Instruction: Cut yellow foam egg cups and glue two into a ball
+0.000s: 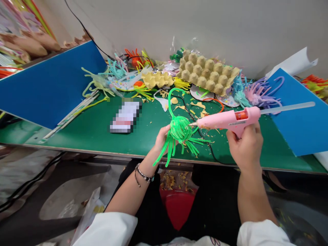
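Note:
A bright green pipe-cleaner figure [180, 127] has a round wound body, a long curved stem on top and several loose strands hanging below. My left hand [163, 136] is closed around its left side and back, part of the fingers hidden behind it. My right hand [246, 145] is wrapped round the handle of a pink hot glue gun [217, 120]. A clear glue stick [288, 107] sticks out of the gun's rear. The metal nozzle is at the right side of the green body, touching or nearly so.
Egg-carton trays [208, 71] and bundles of coloured pipe cleaners [261, 94] line the back of the green table [97, 138]. Blue boards [56, 85] stand at both sides. A blurred phone [125, 117] lies left of centre. A black cable [212, 153] crosses near the front edge.

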Available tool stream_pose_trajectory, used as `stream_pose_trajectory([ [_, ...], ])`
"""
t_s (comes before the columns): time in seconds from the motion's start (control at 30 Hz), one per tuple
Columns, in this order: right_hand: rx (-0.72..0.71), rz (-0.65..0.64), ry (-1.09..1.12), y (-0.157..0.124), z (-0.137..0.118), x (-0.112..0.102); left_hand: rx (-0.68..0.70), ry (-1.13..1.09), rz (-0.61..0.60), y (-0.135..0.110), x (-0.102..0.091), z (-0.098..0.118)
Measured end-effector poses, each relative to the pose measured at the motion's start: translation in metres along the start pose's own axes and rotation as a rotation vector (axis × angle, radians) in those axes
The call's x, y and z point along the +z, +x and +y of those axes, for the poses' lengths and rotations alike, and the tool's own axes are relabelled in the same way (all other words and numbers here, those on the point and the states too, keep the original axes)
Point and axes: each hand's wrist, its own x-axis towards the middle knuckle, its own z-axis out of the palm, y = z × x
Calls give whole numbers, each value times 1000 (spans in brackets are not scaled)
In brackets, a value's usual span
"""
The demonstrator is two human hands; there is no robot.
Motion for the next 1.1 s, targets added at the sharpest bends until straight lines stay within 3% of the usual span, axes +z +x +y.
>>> stream_pose_trajectory([
  [0.2, -25, 16, -19, -2, 10, 2, 45, 34, -53, 2, -1, 0],
  [0.3, -6, 109, 18, -4, 14, 5, 46, 35, -94, 3, 1, 0],
  [0.37, 35, 154, 65, -5, 12, 6, 41, 45, -87, 3, 1, -1],
  [0.5, 71, 102, 114, -7, 3, 6, 14, 80, -22, 5, -2, -4],
  [0.7, 21, 54, 146, -10, 4, 11, -1, 102, -24, 5, -5, -5],
  [0.87, -52, 154, 104, -12, 12, 17, -6, 84, 41, 6, -5, -6],
  [1.1, -105, 161, 84, -11, 13, 14, 33, 114, -68, 5, -6, -4],
])
